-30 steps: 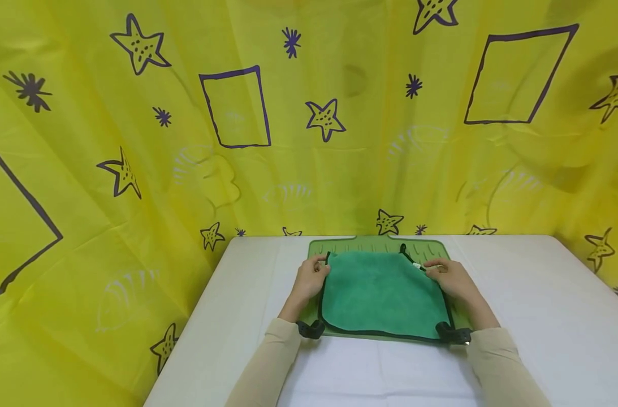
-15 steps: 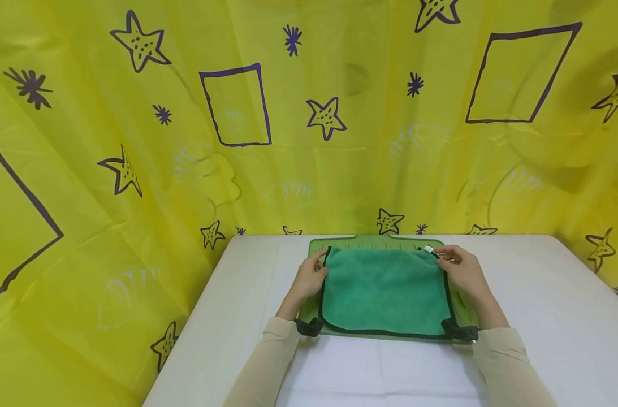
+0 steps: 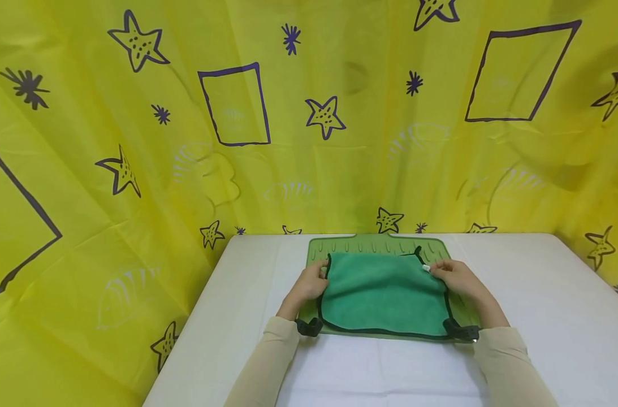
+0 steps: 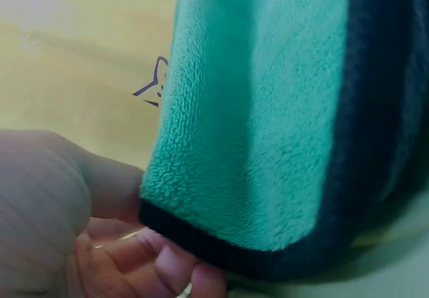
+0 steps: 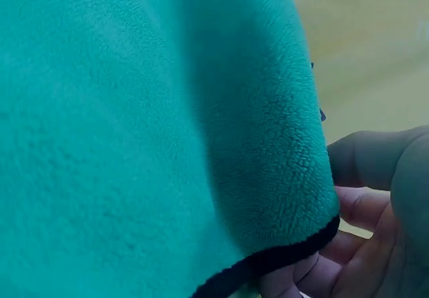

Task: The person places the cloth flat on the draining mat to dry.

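Note:
A green fleece cloth (image 3: pixel 382 294) with a black hem lies on a light green ribbed mat (image 3: pixel 375 245) on the white table (image 3: pixel 543 316). My left hand (image 3: pixel 314 282) pinches the cloth's far left corner, and its black hem (image 4: pixel 201 241) runs over my fingers in the left wrist view. My right hand (image 3: pixel 448 274) pinches the far right corner by a small white tag (image 3: pixel 426 268); the right wrist view is filled by the cloth (image 5: pixel 134 144) with my fingers (image 5: pixel 362 244) under its hem.
A yellow curtain (image 3: pixel 237 124) printed with purple stars and squares hangs behind and to both sides of the table. Black wrist straps (image 3: pixel 309 327) sit at my cuffs, near the mat's front edge. White tabletop spreads left and right of the mat.
Both far corners of the cloth have come back toward me from the mat's rear edge, the right one further. More of the ribbed mat shows behind the cloth.

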Demonstrator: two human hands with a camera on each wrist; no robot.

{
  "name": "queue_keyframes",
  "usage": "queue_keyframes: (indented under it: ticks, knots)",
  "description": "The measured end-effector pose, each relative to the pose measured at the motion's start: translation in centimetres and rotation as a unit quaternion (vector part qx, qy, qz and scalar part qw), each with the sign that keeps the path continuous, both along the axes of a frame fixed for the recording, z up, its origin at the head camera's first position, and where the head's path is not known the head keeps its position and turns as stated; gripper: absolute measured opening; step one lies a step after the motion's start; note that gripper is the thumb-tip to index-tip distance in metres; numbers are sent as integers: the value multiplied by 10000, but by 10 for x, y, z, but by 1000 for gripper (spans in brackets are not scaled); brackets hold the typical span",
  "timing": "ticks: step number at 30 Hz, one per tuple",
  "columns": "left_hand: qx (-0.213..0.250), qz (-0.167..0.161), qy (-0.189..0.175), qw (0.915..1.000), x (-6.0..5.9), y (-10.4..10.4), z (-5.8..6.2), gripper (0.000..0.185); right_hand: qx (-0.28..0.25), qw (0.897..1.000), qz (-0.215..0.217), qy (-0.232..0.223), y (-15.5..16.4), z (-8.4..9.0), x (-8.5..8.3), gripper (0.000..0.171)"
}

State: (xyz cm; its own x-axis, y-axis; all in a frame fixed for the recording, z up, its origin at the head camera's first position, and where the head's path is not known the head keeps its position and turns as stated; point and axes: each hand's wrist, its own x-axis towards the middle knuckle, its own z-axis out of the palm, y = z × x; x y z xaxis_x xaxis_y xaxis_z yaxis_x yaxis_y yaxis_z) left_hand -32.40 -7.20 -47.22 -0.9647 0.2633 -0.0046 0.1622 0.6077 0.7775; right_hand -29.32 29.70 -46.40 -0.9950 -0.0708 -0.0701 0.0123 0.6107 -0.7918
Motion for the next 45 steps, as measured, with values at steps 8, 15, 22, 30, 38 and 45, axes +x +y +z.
queue_keyframes:
  ticks: [8,15,22,30,38,45]
  knots:
    - [-534,-426,-165,9975,3,-6,7,57,334,9994,19,-88,3,1,-1,28]
    - [-542,-541,-393,9963,3,-7,8,62,357,9988,339,-27,5,1,1,26]
    - [62,151,-289,9994,3,-2,2,58,325,9991,257,71,0,0,3,47]
    - [496,1,-15,9988,-1,3,-1,55,372,9966,513,536,-13,-9,0,47]
    - [119,-520,228,9983,-3,5,0,56,329,9956,626,610,-17,-10,-2,53]
    - [495,-625,275,9964,-1,2,4,60,-16,9964,441,720,-17,-5,-4,64]
